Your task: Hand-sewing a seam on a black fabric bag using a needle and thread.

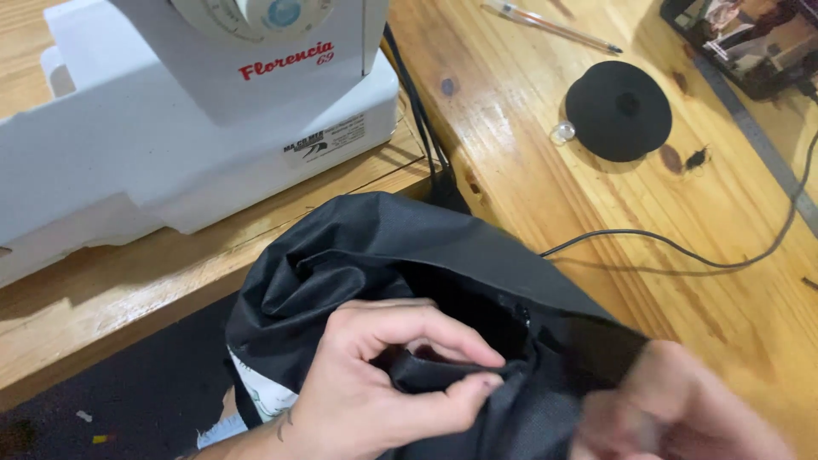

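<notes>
Left hand (383, 379) has thumb and forefinger pinched on a fold of the black fabric (383, 247), held over the near bench (528, 170) edge. Right hand (682, 409) is blurred against the fabric; can't tell its fingers' state. Behind: white sewing machine (187, 128), black round disc (618, 111), cable (682, 251), pen (550, 25).
</notes>
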